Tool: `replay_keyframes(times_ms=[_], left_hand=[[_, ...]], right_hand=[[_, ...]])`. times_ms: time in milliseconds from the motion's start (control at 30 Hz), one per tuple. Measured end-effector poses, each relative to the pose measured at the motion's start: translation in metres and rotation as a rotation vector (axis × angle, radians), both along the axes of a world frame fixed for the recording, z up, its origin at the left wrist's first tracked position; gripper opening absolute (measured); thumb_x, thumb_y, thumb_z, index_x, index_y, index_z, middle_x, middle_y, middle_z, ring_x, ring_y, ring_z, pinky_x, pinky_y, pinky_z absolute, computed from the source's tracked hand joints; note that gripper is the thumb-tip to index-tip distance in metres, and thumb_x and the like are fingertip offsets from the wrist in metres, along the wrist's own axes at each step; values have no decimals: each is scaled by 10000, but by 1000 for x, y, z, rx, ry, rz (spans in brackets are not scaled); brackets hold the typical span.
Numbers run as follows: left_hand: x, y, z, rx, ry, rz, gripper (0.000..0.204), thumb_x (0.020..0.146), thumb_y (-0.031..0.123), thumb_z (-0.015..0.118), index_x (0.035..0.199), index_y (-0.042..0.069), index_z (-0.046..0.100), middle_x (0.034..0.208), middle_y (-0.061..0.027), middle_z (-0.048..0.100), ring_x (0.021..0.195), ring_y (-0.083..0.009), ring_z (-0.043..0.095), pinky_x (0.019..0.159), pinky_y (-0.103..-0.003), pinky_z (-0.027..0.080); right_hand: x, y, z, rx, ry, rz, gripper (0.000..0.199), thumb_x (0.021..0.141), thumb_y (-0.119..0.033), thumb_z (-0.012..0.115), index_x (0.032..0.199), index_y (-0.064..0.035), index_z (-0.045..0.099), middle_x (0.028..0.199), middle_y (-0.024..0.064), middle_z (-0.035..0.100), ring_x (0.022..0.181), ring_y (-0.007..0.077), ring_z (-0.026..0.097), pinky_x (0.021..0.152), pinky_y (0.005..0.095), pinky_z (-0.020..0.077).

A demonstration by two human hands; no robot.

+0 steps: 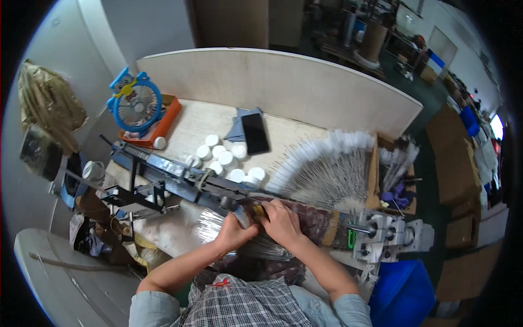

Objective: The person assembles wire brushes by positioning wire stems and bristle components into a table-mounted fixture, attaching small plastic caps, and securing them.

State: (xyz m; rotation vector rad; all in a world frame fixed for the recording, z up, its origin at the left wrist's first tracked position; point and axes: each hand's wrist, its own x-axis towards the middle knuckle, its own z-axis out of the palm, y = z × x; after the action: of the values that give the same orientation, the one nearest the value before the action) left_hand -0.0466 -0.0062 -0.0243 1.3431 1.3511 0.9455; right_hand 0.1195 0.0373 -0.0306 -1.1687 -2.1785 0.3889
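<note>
In front of my body, both hands work close together at the near side of a long dark metal rail fixture (185, 173). My left hand (234, 233) is closed around a short pale grey piece (242, 216) whose kind I cannot make out. My right hand (280, 222) is closed, thumb and fingers pressed at a small yellowish piece (259, 210) beside the fixture. Under and beside the hands lie bunches of thin shiny rods (210, 224). A wide fan of thin metal rods with white ends (327, 169) is spread beyond my right hand.
White round tubs (227, 160) cluster behind the fixture, near a black phone (255, 133) on a blue cloth. A blue toy-shaped fan (137, 104) stands by an orange tray (170, 121). A metal clamp machine (389, 235) and cardboard box (373, 180) are at right. A low panel (283, 82) edges the table.
</note>
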Motion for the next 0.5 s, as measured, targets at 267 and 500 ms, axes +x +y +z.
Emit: replay_keyframes(times_ms=[267,500], left_hand=[[-151,-53,-67,-169,-953,414,296,893,376,654,993,119,547,798,13,582,682,-89,576,596,-202,442],[-185,-67,-53,-300,-910,862,237,885,343,652,966,121,632,797,35,614,736,-111,578,675,-255,454]], right_hand=[[16,-10,40,-110,-85,137,172,773,-195,723,848,-61,645,785,102,590,735,309,633,636,392,517],[14,-12,44,-116,-112,186,164,784,-134,715,902,-38,650,821,123,601,745,328,628,629,402,504]])
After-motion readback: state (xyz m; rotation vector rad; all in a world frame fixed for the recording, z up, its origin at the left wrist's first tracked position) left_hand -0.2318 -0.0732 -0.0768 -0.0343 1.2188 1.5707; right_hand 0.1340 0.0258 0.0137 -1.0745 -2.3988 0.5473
